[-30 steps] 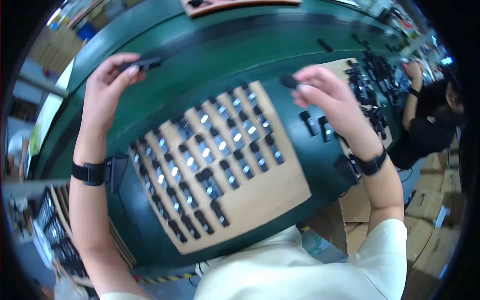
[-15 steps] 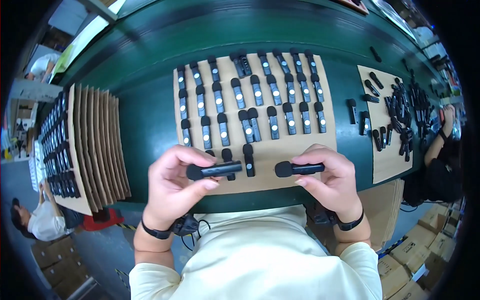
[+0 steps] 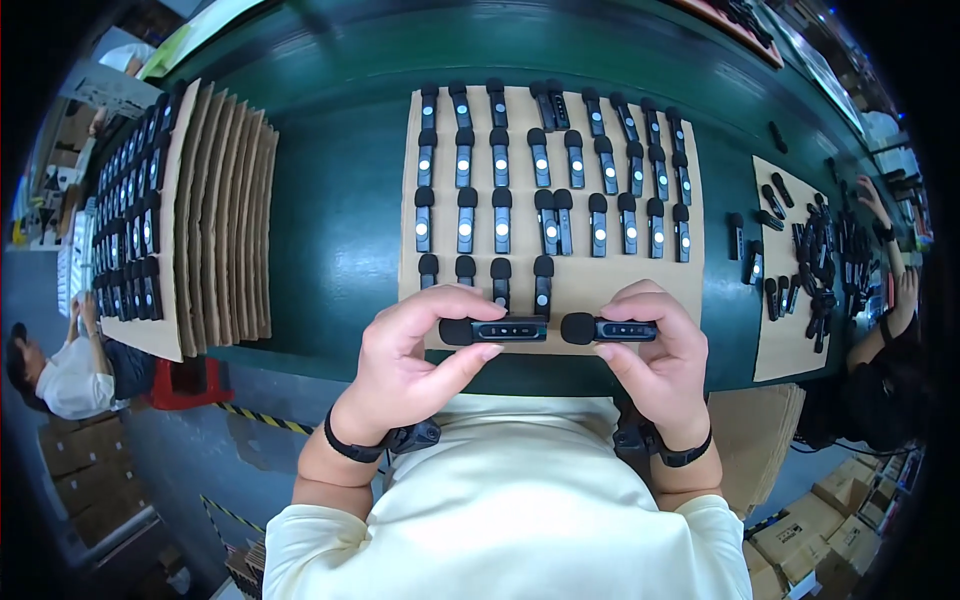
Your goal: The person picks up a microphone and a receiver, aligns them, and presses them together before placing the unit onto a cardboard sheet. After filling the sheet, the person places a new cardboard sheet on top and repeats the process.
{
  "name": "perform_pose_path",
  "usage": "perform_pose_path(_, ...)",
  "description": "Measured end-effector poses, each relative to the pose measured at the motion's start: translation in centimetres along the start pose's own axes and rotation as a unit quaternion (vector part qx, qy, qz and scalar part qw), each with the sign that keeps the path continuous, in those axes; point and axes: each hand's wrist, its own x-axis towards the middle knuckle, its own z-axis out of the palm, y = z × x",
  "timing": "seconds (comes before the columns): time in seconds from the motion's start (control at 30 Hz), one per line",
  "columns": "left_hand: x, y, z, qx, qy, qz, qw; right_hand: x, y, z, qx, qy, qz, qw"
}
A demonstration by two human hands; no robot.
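Note:
My left hand pinches a small black wireless microphone with a foam tip between thumb and fingers. A matching microphone is in my right hand, gripped the same way. Both are level, foam ends to the left, side by side with a small gap between them. Their long faces with a row of small marks face up. Beneath and beyond my hands lies a cardboard sheet bearing rows of similar microphones, most with a round white dot. My fingers partly cover the nearest row.
A stack of upright-looking cardboard layers with microphones on top stands left on the green table. To the right, another cardboard sheet carries loose microphones, near a co-worker's hand. Another person sits far left beside a red stool.
My left hand has come right, bringing its microphone closer to the other. Both microphones have been rolled so their marked faces show. The whole view has shifted, with the central sheet now further right.

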Motion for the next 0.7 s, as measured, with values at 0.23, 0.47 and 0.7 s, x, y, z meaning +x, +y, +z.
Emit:
perform_pose_path(0.23, 0.2, 0.4, 0.2, 0.004, -0.010, 0.004, 1.000, 0.4, 0.0, 0.4, -0.036, -0.019, -0.045, 0.998)
perform_pose_path(0.47, 0.6, -0.3, 0.0, 0.014, -0.021, 0.030, 0.999, 0.7, 0.2, 0.3, -0.036, -0.021, -0.047, 0.998)
perform_pose_path(0.7, 1.3, -0.5, -0.1, 0.017, -0.042, 0.030, 0.999, 0.9, 0.5, 0.0, -0.039, -0.024, -0.040, 0.998)
